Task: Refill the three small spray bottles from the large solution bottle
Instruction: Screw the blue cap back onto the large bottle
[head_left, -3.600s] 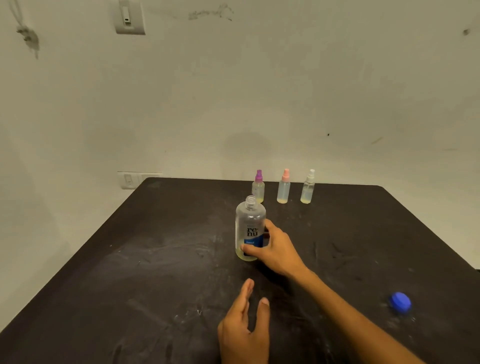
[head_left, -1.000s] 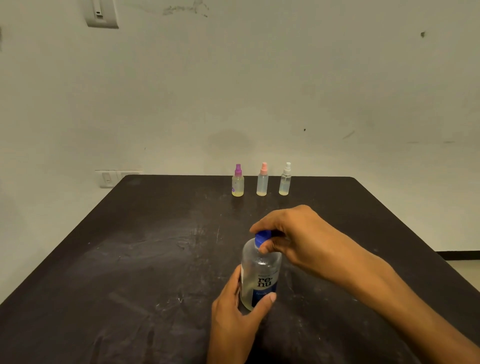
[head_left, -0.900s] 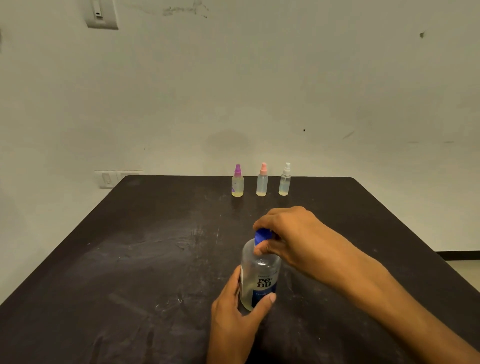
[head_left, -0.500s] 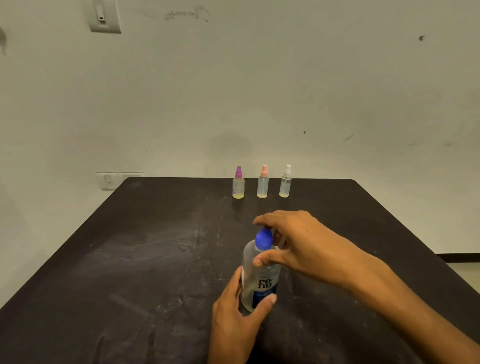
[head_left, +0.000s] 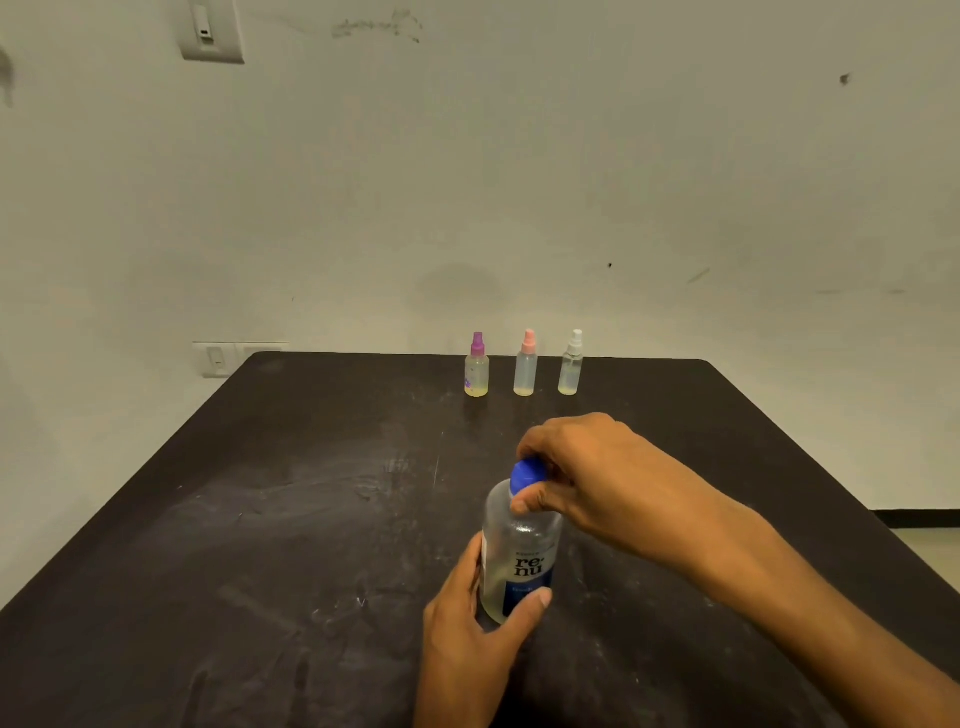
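Note:
The large clear solution bottle (head_left: 519, 551) with a blue label stands upright on the black table (head_left: 291, 519), near its front. My left hand (head_left: 467, 649) grips its lower body. My right hand (head_left: 587, 478) pinches the blue cap (head_left: 525, 474) sitting on the bottle's neck. Three small spray bottles stand in a row at the table's far edge, each with some yellowish liquid: a purple-topped one (head_left: 476, 366), a pink-topped one (head_left: 525, 365) and a white-topped one (head_left: 570, 364).
A pale wall rises right behind the table's far edge, with a socket plate (head_left: 221, 358) at table height on the left and a switch (head_left: 210, 31) higher up. A strip of floor (head_left: 930, 545) shows past the table's right edge.
The blue cap came from the table's right side onto the large bottle, which moved nearer to me. In the last second my right hand's fingers closed round the cap again.

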